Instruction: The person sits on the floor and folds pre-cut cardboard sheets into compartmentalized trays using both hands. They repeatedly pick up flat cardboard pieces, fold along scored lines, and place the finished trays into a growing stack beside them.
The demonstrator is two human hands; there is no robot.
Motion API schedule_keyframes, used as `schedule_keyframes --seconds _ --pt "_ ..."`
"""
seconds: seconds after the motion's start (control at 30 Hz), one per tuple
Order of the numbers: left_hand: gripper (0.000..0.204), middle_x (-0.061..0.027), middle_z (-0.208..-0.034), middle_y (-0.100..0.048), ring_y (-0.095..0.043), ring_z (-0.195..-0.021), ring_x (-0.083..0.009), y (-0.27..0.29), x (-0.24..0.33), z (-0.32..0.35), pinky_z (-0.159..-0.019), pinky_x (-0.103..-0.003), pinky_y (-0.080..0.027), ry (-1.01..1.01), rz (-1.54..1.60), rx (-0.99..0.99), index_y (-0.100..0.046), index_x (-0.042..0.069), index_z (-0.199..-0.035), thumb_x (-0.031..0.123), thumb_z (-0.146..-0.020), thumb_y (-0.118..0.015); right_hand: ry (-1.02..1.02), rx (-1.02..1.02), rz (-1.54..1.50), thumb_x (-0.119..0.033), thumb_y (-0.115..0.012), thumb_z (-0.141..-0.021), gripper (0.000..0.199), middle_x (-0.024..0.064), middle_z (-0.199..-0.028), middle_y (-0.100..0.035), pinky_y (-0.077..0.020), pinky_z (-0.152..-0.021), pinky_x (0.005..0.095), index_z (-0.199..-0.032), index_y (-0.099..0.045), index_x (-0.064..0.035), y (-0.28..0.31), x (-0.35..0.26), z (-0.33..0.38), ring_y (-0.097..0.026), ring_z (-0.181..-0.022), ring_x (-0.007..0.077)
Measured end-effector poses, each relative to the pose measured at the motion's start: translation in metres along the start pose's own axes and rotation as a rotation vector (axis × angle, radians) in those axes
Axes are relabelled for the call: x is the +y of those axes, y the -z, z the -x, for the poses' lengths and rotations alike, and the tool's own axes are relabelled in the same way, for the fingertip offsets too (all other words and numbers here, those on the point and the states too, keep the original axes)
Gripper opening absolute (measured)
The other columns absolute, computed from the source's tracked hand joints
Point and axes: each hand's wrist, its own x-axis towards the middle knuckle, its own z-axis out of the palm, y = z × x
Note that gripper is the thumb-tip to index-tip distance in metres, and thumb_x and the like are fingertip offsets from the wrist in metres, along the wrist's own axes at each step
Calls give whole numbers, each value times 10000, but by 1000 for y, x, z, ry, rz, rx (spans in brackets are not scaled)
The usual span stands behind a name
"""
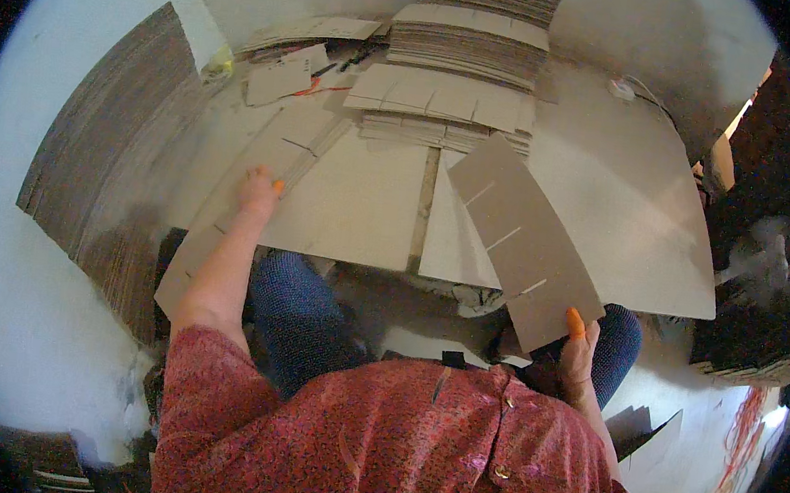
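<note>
The right hand (579, 349) pinches a long grey-brown slotted cardboard strip (532, 240) by one end, across the pale flat desk (347, 205)'s front edge, where leverage could crease its slots; the left hand (258, 193) overlies a long tan slotted cardboard strip (298, 131), grip undeterminable.

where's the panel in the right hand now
In the head view, the panel slants right of centre, its lower end in the right hand by the right knee, its upper end over the tabletop near the cardboard stack.

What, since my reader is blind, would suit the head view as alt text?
A seated person holds a slotted cardboard strip in the right hand; the left hand lies over another strip on the table, with stacked cardboard pieces behind.
</note>
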Motion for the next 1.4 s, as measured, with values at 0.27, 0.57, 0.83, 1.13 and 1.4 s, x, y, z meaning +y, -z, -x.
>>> schedule_keyframes --seconds 0.27,0.57,0.83,1.13,1.4 --pt "214 -217 -873 -643 -633 -829 -350 44 48 38 -717 -444 -504 -196 -54 -125 -634 45 -927 212 -829 -541 -27 -61 124 -100 -598 -863 188 27 -878 -653 -450 -672 246 -1003 -625 23 9 -14 10 -550 -768 98" --pt "362 -213 -963 -638 -617 -911 -310 167 210 167 -793 -383 -477 -687 426 -571 -591 6 -1093 123 -752 -621 322 33 305 -153 -614 -875 171 -32 -596 -499 -318 -445 269 -827 -641 8 -40 -62 -21 -371 -532 62" --pt "277 -228 -899 -617 -612 -851 -362 142 237 201 -741 -420 -484 -1002 588 -493 -564 -29 -1017 66 -757 -561 241 -60 177 -90 -611 -868 114 -10 -745 -653 -437 -588 274 -871 -668 9 -29 -76 -28 -525 -659 79" --pt "237 -216 -840 -599 -592 -755 -417 140 243 209 -671 -484 -487 -1139 416 -232 -529 -7 -963 37 -731 -546 85 -201 482 -153 -618 -867 190 44 -733 -650 -428 -550 276 -925 -647 26 -6 -79 -34 -550 -649 97" --pt "335 -217 -848 -601 -600 -752 -408 154 247 221 -659 -474 -490 -1170 301 -229 -578 -56 -1046 43 -727 -559 161 -173 29 -220 -619 -875 247 8 -839 -666 -481 -601 325 -986 -642 0 0 -64 -40 -588 -691 127"
